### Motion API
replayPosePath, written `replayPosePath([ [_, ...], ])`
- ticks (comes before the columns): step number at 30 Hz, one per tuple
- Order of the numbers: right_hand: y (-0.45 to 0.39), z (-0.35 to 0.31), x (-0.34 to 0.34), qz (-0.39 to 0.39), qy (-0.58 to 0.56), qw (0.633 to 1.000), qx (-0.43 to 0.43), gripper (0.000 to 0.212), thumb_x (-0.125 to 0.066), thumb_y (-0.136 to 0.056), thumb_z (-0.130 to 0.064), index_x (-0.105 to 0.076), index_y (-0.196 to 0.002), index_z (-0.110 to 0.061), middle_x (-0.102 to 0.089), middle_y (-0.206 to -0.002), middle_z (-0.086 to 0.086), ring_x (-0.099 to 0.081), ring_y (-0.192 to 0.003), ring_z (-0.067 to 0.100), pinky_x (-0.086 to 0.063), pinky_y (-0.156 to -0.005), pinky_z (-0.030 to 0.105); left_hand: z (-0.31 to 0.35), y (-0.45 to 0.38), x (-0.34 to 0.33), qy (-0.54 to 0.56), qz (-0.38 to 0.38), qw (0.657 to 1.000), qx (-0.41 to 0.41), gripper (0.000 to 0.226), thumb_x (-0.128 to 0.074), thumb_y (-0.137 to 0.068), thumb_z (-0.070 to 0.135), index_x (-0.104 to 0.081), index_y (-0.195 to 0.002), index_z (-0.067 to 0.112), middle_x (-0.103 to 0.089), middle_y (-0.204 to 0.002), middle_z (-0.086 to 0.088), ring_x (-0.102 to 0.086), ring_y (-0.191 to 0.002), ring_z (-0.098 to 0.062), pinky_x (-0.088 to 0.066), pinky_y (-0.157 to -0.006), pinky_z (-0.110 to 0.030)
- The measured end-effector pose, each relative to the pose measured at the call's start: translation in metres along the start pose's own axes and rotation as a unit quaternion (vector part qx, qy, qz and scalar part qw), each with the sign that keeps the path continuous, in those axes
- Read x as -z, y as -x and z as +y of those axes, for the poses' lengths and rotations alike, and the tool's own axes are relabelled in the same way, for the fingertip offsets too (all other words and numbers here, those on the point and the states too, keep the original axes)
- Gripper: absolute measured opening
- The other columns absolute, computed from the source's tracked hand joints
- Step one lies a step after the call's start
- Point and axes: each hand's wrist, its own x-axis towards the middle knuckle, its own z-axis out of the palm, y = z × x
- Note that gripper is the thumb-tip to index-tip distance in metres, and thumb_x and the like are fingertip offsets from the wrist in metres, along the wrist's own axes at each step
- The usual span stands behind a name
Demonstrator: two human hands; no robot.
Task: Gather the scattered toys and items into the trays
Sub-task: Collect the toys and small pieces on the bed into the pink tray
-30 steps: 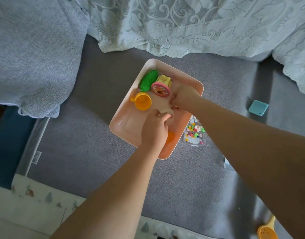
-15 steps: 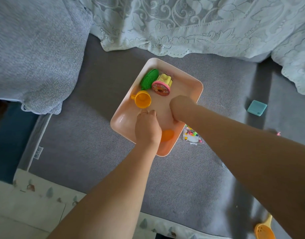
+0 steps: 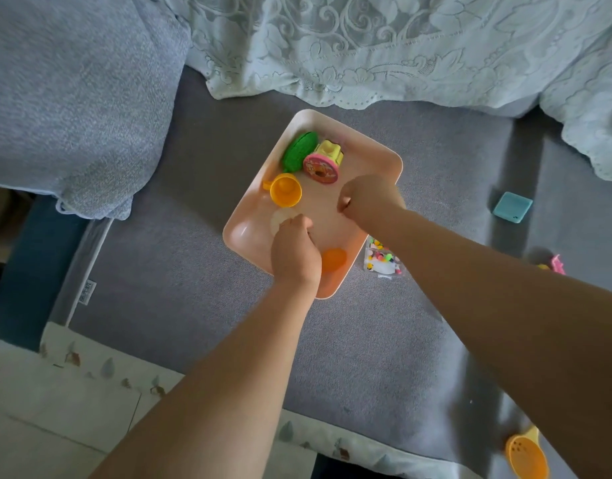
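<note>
Soft daylight fell from the top of the view, leaving the lace cloth (image 3: 384, 46) pale and washed while the lower corners sat dim. The right forearm (image 3: 505, 305) lay in shade and threw a broad, soft shadow over the grey surface (image 3: 384, 357). Edges bowed with wide-angle distortion, and both hands looked slightly motion-blurred.

Two bare forearms reach in from the bottom edge, with no sleeves in sight. The left hand (image 3: 294, 252) and right hand (image 3: 370, 198) wear no gloves or wristwear.
</note>
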Motion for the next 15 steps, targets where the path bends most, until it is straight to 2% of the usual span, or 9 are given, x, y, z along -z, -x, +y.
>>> replayPosePath([
  [5, 0.027, 0.032, 0.014, 0.083, -0.176, 0.980, -0.041, 0.020, -0.063, -0.088, -0.016, -0.074, -0.101, -0.026, -0.071, -0.102, -0.007, -0.062, -0.085, 0.012, -0.047, -0.073, 0.023, 0.025, 0.013, 0.001, 0.063, 0.010, 0.998, -0.028, 0.012, -0.059, -0.091, 0.012, -0.069, -0.096, 0.013, -0.070, -0.096, -0.002, -0.063, -0.088, -0.019, -0.049, -0.076, -0.032],
  [9, 0.056, 0.060, 0.006, 0.141, -0.295, 0.941, -0.086, 0.015, -0.066, -0.086, -0.013, -0.076, -0.094, -0.021, -0.073, -0.094, -0.005, -0.066, -0.084, 0.014, -0.053, -0.077, 0.027, 0.053, 0.027, -0.006, 0.088, 0.007, 0.994, -0.062, 0.008, -0.062, -0.090, 0.016, -0.069, -0.092, 0.014, -0.069, -0.091, 0.000, -0.061, -0.086, -0.017, -0.046, -0.075, -0.029],
  [11, 0.064, 0.071, -0.004, 0.133, -0.289, 0.943, -0.102, 0.015, -0.064, -0.087, -0.014, -0.076, -0.094, -0.021, -0.074, -0.093, -0.004, -0.067, -0.084, 0.015, -0.053, -0.074, 0.026, 0.063, 0.035, -0.011, 0.086, 0.000, 0.993, -0.075, 0.009, -0.060, -0.090, 0.016, -0.069, -0.093, 0.013, -0.069, -0.091, -0.001, -0.060, -0.087, -0.020, -0.045, -0.075, -0.031],
  [15, 0.075, 0.091, -0.025, 0.060, -0.246, 0.964, -0.083, 0.016, -0.067, -0.087, -0.016, -0.074, -0.099, -0.023, -0.074, -0.097, -0.003, -0.066, -0.085, 0.014, -0.049, -0.073, 0.023, 0.079, 0.054, -0.027, 0.072, -0.030, 0.995, -0.069, 0.016, -0.056, -0.090, 0.011, -0.070, -0.099, 0.010, -0.068, -0.096, -0.009, -0.060, -0.092, -0.026, -0.044, -0.079, -0.036],
])
